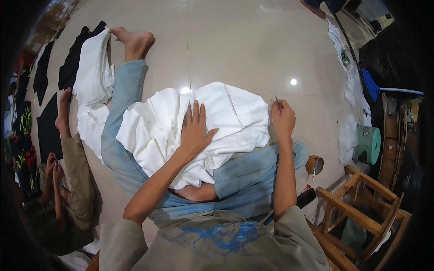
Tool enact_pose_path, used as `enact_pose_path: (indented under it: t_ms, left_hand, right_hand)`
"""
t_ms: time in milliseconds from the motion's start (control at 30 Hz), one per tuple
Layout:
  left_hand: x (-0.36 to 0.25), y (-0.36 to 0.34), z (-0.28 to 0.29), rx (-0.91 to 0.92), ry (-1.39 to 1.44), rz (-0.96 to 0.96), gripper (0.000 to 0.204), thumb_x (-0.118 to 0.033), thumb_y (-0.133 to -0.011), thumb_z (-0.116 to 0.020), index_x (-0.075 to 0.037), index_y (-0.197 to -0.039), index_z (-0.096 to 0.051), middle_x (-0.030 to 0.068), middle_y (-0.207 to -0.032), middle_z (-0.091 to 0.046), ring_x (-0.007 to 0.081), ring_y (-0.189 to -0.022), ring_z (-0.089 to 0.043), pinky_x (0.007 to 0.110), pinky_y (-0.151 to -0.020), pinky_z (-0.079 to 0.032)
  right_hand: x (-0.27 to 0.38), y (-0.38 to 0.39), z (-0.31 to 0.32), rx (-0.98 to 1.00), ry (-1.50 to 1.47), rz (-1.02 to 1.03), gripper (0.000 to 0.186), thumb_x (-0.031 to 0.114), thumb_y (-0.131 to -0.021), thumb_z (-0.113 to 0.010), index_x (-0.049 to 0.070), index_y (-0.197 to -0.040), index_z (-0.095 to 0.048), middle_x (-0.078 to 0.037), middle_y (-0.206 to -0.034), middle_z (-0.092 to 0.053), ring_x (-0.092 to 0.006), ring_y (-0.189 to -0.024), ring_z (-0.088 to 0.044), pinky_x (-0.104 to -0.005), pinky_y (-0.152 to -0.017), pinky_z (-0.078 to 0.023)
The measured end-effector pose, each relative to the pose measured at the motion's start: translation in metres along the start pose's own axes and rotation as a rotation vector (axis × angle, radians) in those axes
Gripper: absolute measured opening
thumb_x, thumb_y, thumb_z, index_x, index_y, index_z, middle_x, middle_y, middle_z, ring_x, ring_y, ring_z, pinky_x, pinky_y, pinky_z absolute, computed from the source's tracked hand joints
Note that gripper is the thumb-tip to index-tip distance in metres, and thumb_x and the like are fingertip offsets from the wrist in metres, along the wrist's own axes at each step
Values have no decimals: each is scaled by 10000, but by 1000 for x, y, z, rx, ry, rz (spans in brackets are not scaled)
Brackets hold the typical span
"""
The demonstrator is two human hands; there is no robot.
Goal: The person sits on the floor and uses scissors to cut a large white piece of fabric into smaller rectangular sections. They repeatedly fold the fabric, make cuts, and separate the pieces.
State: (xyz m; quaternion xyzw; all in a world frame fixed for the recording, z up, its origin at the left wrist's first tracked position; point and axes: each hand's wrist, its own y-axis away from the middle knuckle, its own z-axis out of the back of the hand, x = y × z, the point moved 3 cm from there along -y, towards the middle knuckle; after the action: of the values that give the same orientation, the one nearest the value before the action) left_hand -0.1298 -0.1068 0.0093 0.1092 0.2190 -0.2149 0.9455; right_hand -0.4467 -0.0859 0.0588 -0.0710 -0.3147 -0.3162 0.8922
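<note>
White cloth (239, 106) lies bunched and folded over my lap and onto the floor, with a seam line running across its upper part. My left hand (194, 128) rests flat on it, fingers spread and pointing away from me. Just past the cloth's right edge, my right hand (283, 118) is closed round a small thin tool (278, 106) with a grey tip and a reddish part. Most of that tool is hidden by my fingers, so its kind cannot be made out. My right hand appears apart from the cloth.
Left of my leg lies a stack of folded white cloth (94, 67), with black pieces (74, 58) beyond. A person (77, 180) sits at the left. On the right are a brown round container (314, 165), a wooden stool (357, 203), a green tub (368, 144) and a blue dustpan (370, 85).
</note>
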Motion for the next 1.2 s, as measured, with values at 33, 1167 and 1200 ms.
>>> enact_pose_path:
  t_ms: [33, 1167, 1200]
  left_hand:
    - [-5, -3, 5, -51, -11, -37, 902, -461, -981, -650, 49, -1615, -260, 291, -1693, -187, 500, -1562, -162, 599, -1252, -211]
    - [-9, -70, -10, -161, 84, -216, 627, -336, -1050, -581, -29, -1571, -417, 227, -1645, -355, 408, -1541, -294, 542, -1237, -295]
    - [-9, -66, -5, -175, 82, -197, 617, -310, -1038, -602, -14, -1552, -432, 236, -1608, -392, 411, -1512, -333, 526, -1219, -323]
  right_hand:
    - [1, -7, -3, -79, -27, 29, 401, 423, -887, -774, 29, -951, -742, -154, -834, -746, -329, -825, -728, -436, -777, -555]
    - [6, -2, -47, 1, 149, 275, 304, 68, -916, -670, 59, -1219, -695, -120, -1248, -716, -365, -1065, -711, -451, -884, -569]
    - [7, 11, -47, -8, 124, 301, 284, 90, -927, -673, 54, -1207, -699, -121, -1224, -724, -367, -1055, -712, -450, -878, -568]
